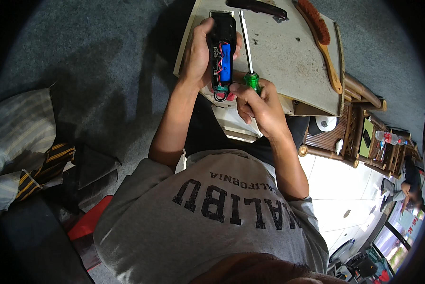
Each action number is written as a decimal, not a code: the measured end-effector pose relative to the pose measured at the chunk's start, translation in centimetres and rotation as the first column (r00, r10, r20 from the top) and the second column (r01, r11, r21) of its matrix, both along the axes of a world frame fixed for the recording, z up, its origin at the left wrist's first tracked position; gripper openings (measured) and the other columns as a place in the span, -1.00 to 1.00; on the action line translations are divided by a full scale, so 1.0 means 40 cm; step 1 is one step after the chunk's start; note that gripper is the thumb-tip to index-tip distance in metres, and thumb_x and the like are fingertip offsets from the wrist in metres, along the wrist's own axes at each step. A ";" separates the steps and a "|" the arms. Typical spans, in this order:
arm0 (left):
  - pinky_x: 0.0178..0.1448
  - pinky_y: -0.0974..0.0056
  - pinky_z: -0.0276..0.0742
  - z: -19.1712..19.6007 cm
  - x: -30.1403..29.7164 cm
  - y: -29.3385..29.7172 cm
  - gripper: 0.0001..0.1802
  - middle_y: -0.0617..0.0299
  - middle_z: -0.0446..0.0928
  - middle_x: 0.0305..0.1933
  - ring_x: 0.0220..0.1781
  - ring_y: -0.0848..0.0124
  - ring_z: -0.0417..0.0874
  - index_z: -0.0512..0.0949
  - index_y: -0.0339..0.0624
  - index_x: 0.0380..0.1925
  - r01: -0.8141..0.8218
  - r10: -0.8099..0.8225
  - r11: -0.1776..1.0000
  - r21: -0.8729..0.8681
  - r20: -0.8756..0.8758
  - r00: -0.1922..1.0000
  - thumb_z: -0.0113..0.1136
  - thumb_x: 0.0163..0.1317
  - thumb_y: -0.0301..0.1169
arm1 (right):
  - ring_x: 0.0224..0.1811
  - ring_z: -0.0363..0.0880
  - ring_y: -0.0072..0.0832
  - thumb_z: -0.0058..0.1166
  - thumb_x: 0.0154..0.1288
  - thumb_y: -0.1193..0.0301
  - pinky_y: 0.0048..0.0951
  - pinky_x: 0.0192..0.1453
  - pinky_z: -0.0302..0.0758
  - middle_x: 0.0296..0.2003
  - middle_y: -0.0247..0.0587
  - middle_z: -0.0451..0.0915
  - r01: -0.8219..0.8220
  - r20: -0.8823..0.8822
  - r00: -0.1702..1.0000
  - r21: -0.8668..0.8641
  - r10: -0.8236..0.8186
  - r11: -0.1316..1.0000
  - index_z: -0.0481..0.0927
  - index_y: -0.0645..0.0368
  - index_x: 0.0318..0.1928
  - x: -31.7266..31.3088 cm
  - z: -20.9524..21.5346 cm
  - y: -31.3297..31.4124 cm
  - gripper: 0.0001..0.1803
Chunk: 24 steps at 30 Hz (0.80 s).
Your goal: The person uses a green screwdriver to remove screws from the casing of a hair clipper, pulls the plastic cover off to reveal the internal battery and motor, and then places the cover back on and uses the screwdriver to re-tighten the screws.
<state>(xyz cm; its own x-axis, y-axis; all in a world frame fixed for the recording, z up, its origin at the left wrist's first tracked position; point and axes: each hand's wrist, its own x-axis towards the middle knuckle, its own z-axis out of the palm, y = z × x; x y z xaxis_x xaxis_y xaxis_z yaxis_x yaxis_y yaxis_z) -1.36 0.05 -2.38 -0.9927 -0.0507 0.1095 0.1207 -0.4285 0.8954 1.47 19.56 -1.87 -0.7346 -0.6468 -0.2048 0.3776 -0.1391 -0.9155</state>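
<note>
An opened black hair clipper point(223, 29) is gripped by my left hand point(197, 59), its blade end pointing away from me. Inside its body show a blue battery point(226, 62), red wires and a small green circuit board point(221, 88) near the bottom. My right hand point(265, 108) is closed round the green handle of a screwdriver point(252, 81), whose metal shaft points away, beside the clipper. The right thumb and index finger are at the clipper's lower end; whether they pinch a small part cannot be made out. A dark, curved cover piece point(257, 7) lies at the table's far side.
The worn, pale table point(288, 61) is under my hands. A wooden-handled brush point(324, 42) with reddish bristles lies along its right side. Bamboo furniture point(352, 128) beyond holds a cap point(327, 124), a phone point(367, 137) and a plastic bottle point(388, 137). Striped cloth point(25, 128) is at left; another person point(409, 187) is far right.
</note>
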 end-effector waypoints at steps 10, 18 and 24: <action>-0.46 0.24 0.56 0.025 0.028 0.015 -0.18 0.07 0.60 -0.57 -0.60 0.30 0.61 0.61 -0.29 -0.25 -0.105 0.091 0.984 0.141 0.102 0.991 -0.40 0.59 0.24 | -0.68 0.40 -0.67 0.32 0.48 0.42 -0.53 -0.55 0.30 -0.57 -0.42 0.52 -0.010 -0.021 1.000 -0.124 0.007 0.992 0.63 0.47 0.19 0.032 -0.019 -0.007 -0.59; -0.58 0.29 0.47 0.105 0.069 0.070 -0.12 0.08 0.54 -0.68 -0.72 0.32 0.52 0.57 -0.27 -0.31 -0.314 0.317 0.948 0.045 -0.087 0.944 -0.52 0.59 0.28 | -0.67 0.41 -0.68 0.32 0.54 0.39 -0.54 -0.55 0.31 -0.56 -0.41 0.53 -0.014 -0.010 1.000 -0.259 0.012 0.966 0.63 0.44 0.20 0.067 -0.007 0.012 -0.60; -0.60 0.33 0.40 0.118 0.081 0.087 -0.10 0.08 0.54 -0.71 -0.74 0.37 0.46 0.61 -0.28 -0.25 -0.336 0.333 0.942 0.010 -0.150 0.931 -0.56 0.62 0.26 | -0.69 0.40 -0.68 0.30 0.54 0.41 -0.54 -0.57 0.31 -0.55 -0.40 0.55 0.017 -0.001 1.000 -0.281 -0.018 0.960 0.63 0.46 0.18 0.074 0.002 0.016 -0.62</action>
